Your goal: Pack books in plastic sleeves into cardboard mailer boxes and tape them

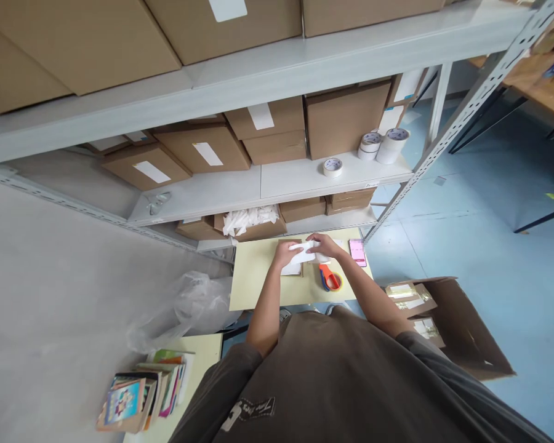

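My left hand and my right hand are closed on a white item that looks like a soft wrap or bag, raised over a pale yellow table. Its exact kind is too small to tell. Below my left hand lies a small open cardboard box with white inside, partly hidden. Nearest to my right hand, a little below it, is an orange and blue tape dispenser with a yellow-edged roll. Farther right on the table rests a phone with a pink screen.
A metal shelf ahead bears cardboard boxes and white tape rolls. White crumpled material fills a lower box. A large open carton stands right on the floor. Books and a clear plastic bag are at left.
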The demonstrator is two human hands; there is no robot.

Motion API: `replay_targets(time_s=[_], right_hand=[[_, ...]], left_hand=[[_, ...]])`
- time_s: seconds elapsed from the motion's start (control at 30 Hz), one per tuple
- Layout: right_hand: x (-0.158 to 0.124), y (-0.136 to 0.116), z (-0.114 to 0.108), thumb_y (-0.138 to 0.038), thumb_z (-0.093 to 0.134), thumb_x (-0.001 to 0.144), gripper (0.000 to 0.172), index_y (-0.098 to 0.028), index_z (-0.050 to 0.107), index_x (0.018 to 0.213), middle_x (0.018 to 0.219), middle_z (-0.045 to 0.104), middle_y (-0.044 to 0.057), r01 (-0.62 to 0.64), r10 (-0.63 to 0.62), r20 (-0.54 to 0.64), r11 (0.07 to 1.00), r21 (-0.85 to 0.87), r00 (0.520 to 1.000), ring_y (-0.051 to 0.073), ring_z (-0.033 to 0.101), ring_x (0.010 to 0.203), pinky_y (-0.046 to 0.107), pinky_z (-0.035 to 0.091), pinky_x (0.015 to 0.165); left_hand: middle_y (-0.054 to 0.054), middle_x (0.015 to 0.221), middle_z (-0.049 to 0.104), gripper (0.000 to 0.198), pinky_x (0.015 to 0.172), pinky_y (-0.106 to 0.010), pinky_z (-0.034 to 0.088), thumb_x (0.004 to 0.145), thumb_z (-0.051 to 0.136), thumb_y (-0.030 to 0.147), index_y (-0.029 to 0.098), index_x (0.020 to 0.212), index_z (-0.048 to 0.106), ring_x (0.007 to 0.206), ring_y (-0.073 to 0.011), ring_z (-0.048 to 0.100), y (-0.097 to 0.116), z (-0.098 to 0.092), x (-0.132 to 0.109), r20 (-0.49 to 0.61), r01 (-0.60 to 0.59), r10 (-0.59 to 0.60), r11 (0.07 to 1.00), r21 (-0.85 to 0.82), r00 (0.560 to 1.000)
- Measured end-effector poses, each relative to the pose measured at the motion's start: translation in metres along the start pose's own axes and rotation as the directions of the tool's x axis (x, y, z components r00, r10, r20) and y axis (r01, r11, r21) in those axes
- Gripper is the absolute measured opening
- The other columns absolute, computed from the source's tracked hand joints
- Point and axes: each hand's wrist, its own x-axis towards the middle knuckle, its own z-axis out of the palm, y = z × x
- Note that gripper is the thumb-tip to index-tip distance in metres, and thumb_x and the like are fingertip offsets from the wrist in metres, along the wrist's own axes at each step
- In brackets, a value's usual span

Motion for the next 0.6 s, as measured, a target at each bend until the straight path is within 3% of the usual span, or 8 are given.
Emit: replay_targets(time_s=[0.17, 0.3, 0.47, 0.6], right_hand=[[-0.014, -0.007, -0.005, -0.063, 0.082, 0.074, 0.044, -0.020, 0.073, 0.078, 0.075, 0.069, 0.001, -0.107, 0.104, 0.062, 0.993, 0.041, 0.993, 0.019, 0.059, 0.069, 0.030, 0.045, 0.063], [-0.021, -0.015, -0.011, -0.068, 0.080, 0.076, 0.049, -0.019, 0.074, 0.081, 0.073, 0.067, 0.000, -0.134, 0.109, 0.193, 0.984, 0.121, 0.975, 0.016, 0.055, 0.065, 0.028, 0.043, 0.060], [-0.018, -0.009, -0.016, -0.067, 0.082, 0.073, 0.049, -0.019, 0.073, 0.080, 0.069, 0.063, -0.001, -0.171, 0.143, 0.224, 0.978, 0.115, 0.964, 0.015, 0.053, 0.063, 0.027, 0.039, 0.056], [-0.014, 0.004, -0.018, -0.067, 0.082, 0.073, 0.048, -0.020, 0.073, 0.077, 0.068, 0.062, -0.001, -0.154, 0.133, 0.212, 0.984, 0.087, 0.968, 0.015, 0.052, 0.062, 0.027, 0.039, 0.056]], left_hand=[[-0.005, 0.074, 0.075, 0.040, 0.062, -0.028, 0.047, 0.060, 0.096, 0.047, 0.015, 0.077, 0.081, 0.071, -0.0209, 0.066, 0.007, -0.021, -0.005, 0.007, 0.028, -0.028, 1.000, 0.011, 1.000], [-0.005, 0.072, 0.073, 0.043, 0.060, -0.028, 0.045, 0.056, 0.096, 0.049, 0.014, 0.074, 0.079, 0.068, -0.0201, 0.064, 0.003, -0.031, -0.011, 0.022, 0.078, -0.077, 0.996, -0.040, 0.997], [-0.005, 0.077, 0.076, 0.047, 0.061, -0.028, 0.047, 0.061, 0.093, 0.054, 0.014, 0.081, 0.081, 0.069, -0.0203, 0.066, -0.003, -0.030, -0.016, 0.052, 0.072, -0.068, 0.994, -0.079, 0.996], [-0.006, 0.076, 0.077, 0.043, 0.060, -0.028, 0.047, 0.064, 0.091, 0.053, 0.015, 0.081, 0.081, 0.068, -0.0201, 0.067, -0.010, -0.025, -0.018, 0.003, 0.045, -0.045, 0.995, -0.086, 0.999]])
